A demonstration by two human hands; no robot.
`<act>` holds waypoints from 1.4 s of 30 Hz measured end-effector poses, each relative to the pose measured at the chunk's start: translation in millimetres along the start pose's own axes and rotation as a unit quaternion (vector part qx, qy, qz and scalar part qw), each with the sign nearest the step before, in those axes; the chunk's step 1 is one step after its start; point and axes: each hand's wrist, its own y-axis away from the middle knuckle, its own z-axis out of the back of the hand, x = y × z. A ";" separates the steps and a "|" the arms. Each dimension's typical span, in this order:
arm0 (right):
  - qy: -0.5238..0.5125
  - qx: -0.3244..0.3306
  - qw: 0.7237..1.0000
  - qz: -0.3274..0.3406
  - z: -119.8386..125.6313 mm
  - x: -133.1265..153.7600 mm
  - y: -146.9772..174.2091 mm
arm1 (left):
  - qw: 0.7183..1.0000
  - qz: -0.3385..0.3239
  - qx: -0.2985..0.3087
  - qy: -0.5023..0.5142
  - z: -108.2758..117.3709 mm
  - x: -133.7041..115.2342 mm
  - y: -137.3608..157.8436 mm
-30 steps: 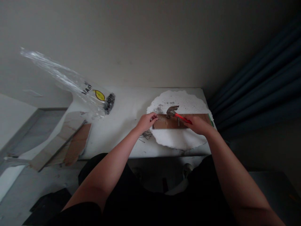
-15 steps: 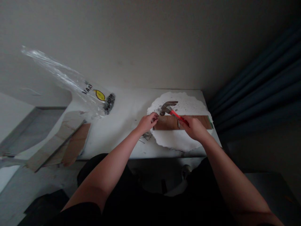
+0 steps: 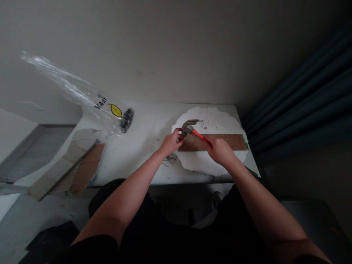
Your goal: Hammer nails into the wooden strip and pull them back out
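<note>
My right hand (image 3: 220,149) is wrapped round the red handle of a claw hammer (image 3: 200,136). The hammer's head is low over the left end of a brown wooden board (image 3: 231,143), right at the fingertips of my left hand (image 3: 171,143). Those fingers are bent in a pinch at the board's left end. Whatever they hold is too small and too hidden by the hammer head to make out. Below my left wrist lies a small heap of nails (image 3: 171,158). Under the board is a white, ragged-edged slab or sheet (image 3: 211,163) strewn with dark bits.
A clear plastic bag (image 3: 90,99) with a yellow print lies at the left of the white table (image 3: 143,146). Several boards (image 3: 85,168) lean over the table's left front edge. A wall rises behind, and a dark blue curtain (image 3: 302,99) hangs on the right.
My right hand has brought the hammer to the left and slightly down, so its head now meets the left fingertips. My left hand stays nearly in place.
</note>
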 end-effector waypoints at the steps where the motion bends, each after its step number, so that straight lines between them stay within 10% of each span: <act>1: 0.001 -0.007 1.000 0.003 1.1 0.4 -0.4 | 1.000 0.001 0.000 0.000 -0.2 0.5 -0.2; 42: 0.050 0.008 0.999 -0.019 -5.1 4.8 5.3 | 0.995 0.003 -0.017 0.097 -2.2 7.2 -6.7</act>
